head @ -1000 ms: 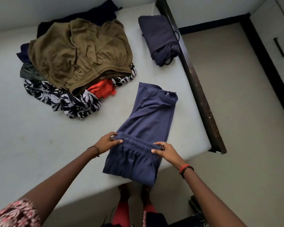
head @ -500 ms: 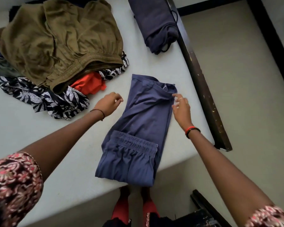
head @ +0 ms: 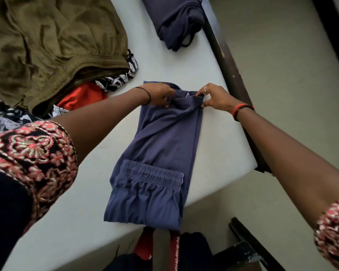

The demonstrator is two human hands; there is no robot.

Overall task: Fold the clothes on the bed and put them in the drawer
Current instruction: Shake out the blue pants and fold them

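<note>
Blue-purple trousers (head: 160, 145) lie lengthwise on the white bed (head: 70, 212), the elastic waistband folded up over the near end. My left hand (head: 159, 94) grips the far end of the trousers at its left corner. My right hand (head: 213, 96) pinches the same far end at its right corner, and the cloth bunches between them. A pile of unfolded clothes lies at the far left, with an olive garment (head: 47, 45) on top, an orange piece (head: 82, 96) and a black-and-white leaf-print cloth (head: 8, 116) beneath.
A folded dark navy garment (head: 176, 22) lies at the bed's far right edge. The dark wooden bed frame (head: 233, 83) runs along the right side, with beige floor (head: 282, 65) beyond. My feet show below the bed's near edge.
Both hands left the waistband at the near end and reached forward to the trousers' far end, where they now hold the cloth. The view shifted forward over the bed.
</note>
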